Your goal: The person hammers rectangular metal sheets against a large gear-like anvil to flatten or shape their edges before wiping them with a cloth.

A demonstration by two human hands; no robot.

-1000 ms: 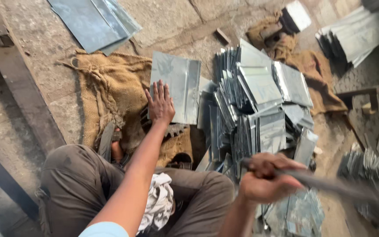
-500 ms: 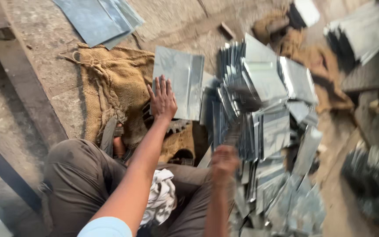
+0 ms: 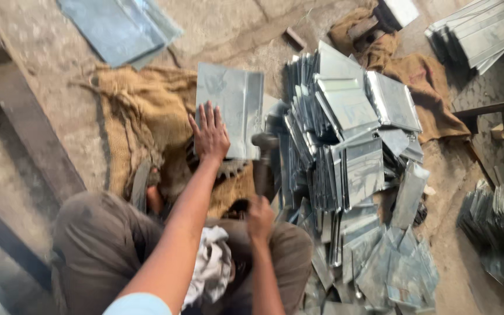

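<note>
Where hand (image 3: 210, 135) presses: dull grey sheet (image 3: 231, 108)

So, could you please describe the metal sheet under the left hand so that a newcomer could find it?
Start at the brown burlap sacking spread on the concrete floor. At its right edge lies one flat grey rectangular metal sheet, pressed down by the left hand. Unlike the heaped folded sheets beside it, it lies alone and flat.
</note>
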